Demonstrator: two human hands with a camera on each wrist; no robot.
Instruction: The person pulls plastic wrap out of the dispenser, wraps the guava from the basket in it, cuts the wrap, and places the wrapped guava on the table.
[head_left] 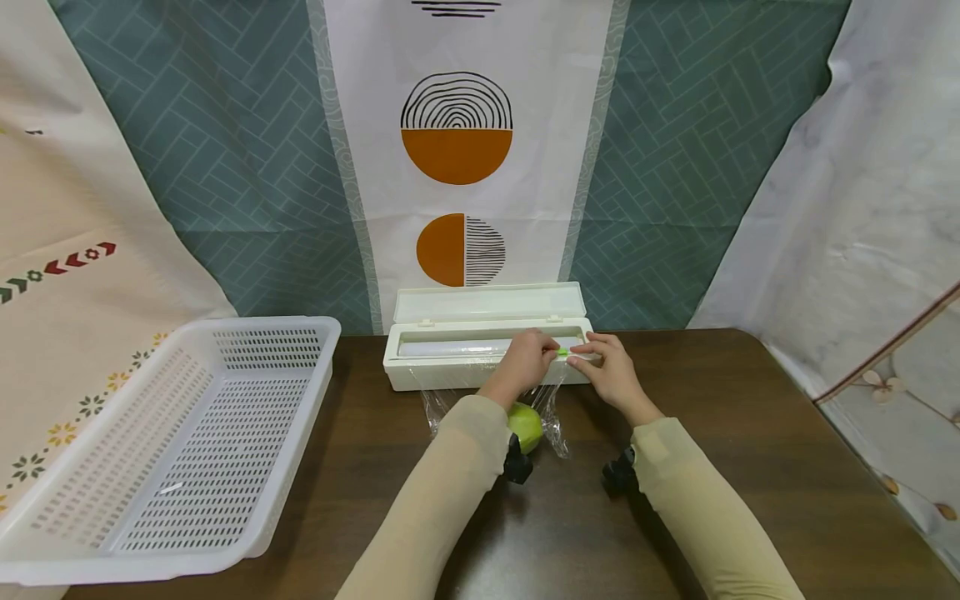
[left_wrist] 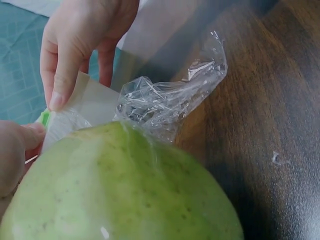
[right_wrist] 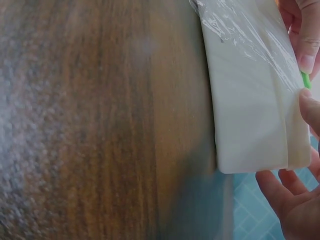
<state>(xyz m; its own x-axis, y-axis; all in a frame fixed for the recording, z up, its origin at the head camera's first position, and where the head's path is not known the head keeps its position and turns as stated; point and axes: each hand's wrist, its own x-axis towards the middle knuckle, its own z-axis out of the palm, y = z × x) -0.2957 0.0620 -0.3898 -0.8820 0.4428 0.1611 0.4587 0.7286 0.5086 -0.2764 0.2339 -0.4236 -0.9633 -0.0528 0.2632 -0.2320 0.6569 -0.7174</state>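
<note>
A white cling film dispenser (head_left: 450, 375) stands with its lid (head_left: 491, 304) raised and a film roll (head_left: 450, 347) inside. At the right of its front rim, my left hand (head_left: 522, 362) pinches a small green slide cutter (head_left: 562, 352) between thumb and finger. My right hand (head_left: 611, 371) grips the dispenser's right end, its thumb close to the cutter. Clear film (left_wrist: 170, 95) hangs down the front and lies crumpled on the table. Against it sits a round, speckled green fruit (left_wrist: 125, 185), partly behind my left wrist in the head view, with film over its surface.
A white perforated plastic basket (head_left: 281, 450) stands at the left, a small white strip (head_left: 171, 488) in it. The brown wooden table (head_left: 750, 433) meets patterned cloths (head_left: 675, 167) at the back and sides. A tiny film scrap (left_wrist: 280, 159) lies near the fruit.
</note>
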